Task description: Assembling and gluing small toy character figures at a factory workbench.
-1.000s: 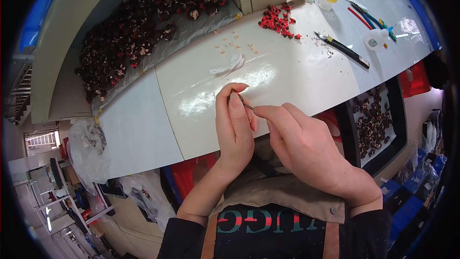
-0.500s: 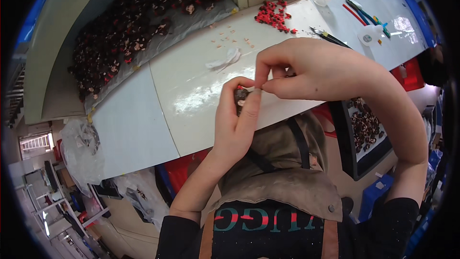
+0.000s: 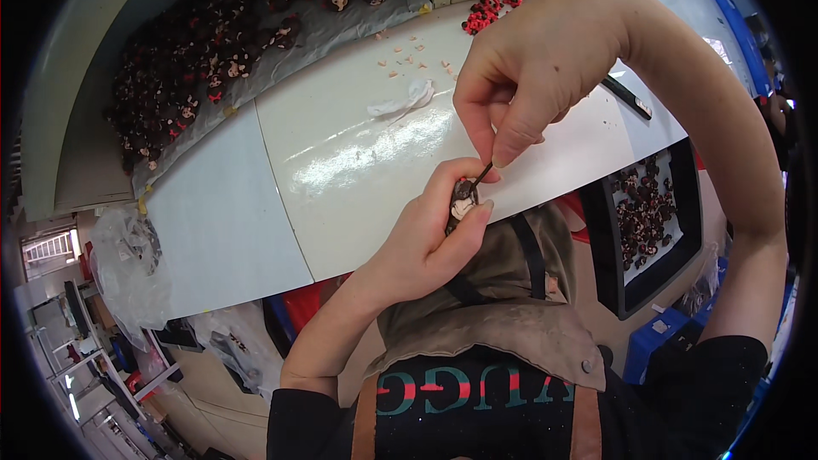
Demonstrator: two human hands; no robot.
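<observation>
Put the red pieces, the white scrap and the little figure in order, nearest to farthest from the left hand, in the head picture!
1. Little figure: held in the left hand.
2. White scrap: on the table, beyond that hand.
3. Red pieces: farther up the table, toward the right.

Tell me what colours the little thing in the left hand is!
The little thing is mostly dark brown and pale peach, best seen in the head view.

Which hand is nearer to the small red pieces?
Right. The right hand is just below the red pieces in the picture; the left hand is farther from them, near the front edge of the table.
</observation>
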